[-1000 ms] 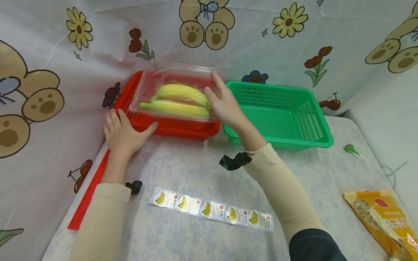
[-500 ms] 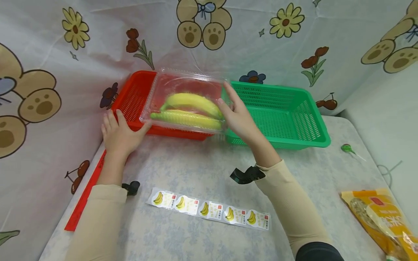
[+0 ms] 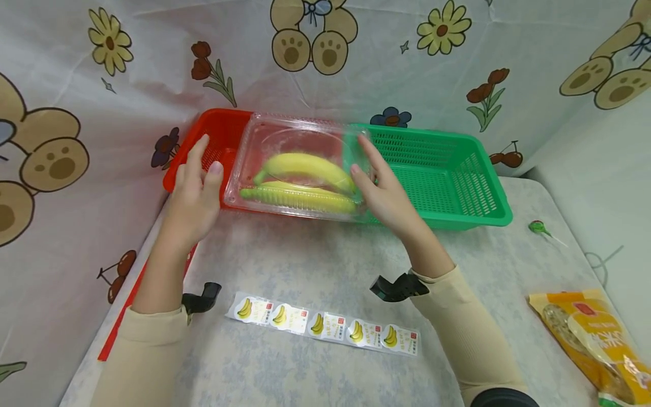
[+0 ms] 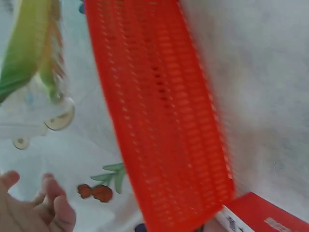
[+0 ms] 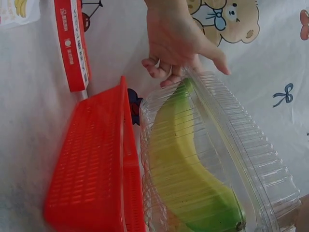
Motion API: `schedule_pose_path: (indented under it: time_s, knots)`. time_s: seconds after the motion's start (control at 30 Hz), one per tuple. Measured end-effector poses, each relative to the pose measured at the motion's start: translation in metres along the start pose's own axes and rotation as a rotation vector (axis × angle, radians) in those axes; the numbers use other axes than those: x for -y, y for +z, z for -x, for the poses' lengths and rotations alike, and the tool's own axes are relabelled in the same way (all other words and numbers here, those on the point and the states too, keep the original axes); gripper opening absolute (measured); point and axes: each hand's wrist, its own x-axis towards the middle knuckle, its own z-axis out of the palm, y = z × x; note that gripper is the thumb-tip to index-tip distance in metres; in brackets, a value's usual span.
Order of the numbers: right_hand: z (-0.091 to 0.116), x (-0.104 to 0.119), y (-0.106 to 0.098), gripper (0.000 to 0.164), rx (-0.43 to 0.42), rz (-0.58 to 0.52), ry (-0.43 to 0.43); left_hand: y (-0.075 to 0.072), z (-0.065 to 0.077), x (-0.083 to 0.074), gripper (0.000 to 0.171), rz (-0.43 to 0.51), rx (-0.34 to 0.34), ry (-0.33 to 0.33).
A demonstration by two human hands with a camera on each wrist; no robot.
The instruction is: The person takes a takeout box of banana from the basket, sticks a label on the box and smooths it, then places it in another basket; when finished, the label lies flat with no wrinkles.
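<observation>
A clear plastic clamshell box (image 3: 300, 138) with yellow bananas (image 3: 305, 169) inside hangs in front of the red basket, overlapping the green one in the head view. My right hand (image 3: 389, 198) grips its right end, with the finger ends partly hidden behind the plastic. To the left, my left hand (image 3: 195, 203) is raised beside the box's left end, fingers extended and holding nothing. In the left wrist view, the left hand's fingers (image 4: 53, 208) show at lower left, apart from the box. The right wrist view has the bananas (image 5: 183, 154) lying lengthwise under the ribbed lid.
A red basket (image 3: 213, 133) and a green basket (image 3: 458, 217) stand side by side at the back. A strip of banana stickers (image 3: 325, 327) lies in front. Further right are a lollipop (image 3: 539, 228) and a yellow food bag (image 3: 590, 339). A long red carton (image 3: 122, 319) lies under my left arm.
My right hand has carried the clamshell box rightward and toward me, out from over the red basket. My left hand has left the red basket's rim and risen toward the box.
</observation>
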Motion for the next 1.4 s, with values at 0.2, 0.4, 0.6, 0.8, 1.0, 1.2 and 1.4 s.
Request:
schedule_pose_path:
  time_s: [0.2, 0.4, 0.6, 0.8, 1.0, 1.2, 1.4]
  knots:
    - [0.011, -0.001, -0.004, 0.059, 0.0, 0.001, 0.002, 0.008, 0.007, -0.018, 0.07, 0.043, 0.2, 0.096]
    - [0.02, -0.001, -0.008, 0.058, -0.01, 0.007, 0.012, 0.016, 0.01, -0.022, 0.081, 0.057, 0.258, 0.128]
    - [0.029, 0.0, -0.011, 0.059, -0.002, 0.015, 0.007, 0.017, 0.017, -0.039, 0.09, 0.166, 0.298, 0.134]
    - [0.038, -0.002, -0.015, 0.059, 0.002, 0.042, -0.003, 0.016, 0.026, -0.06, 0.1, 0.19, 0.332, 0.097]
    - [0.047, -0.001, -0.023, 0.061, -0.002, 0.079, -0.02, 0.026, 0.024, -0.054, 0.105, 0.139, 0.324, 0.129]
    - [0.056, -0.001, -0.03, 0.066, 0.003, 0.117, -0.057, 0.035, 0.025, -0.05, 0.105, 0.069, 0.309, 0.159]
    - [0.068, -0.001, -0.037, 0.074, -0.034, 0.185, -0.058, 0.04, 0.031, -0.057, 0.106, -0.018, 0.309, 0.147]
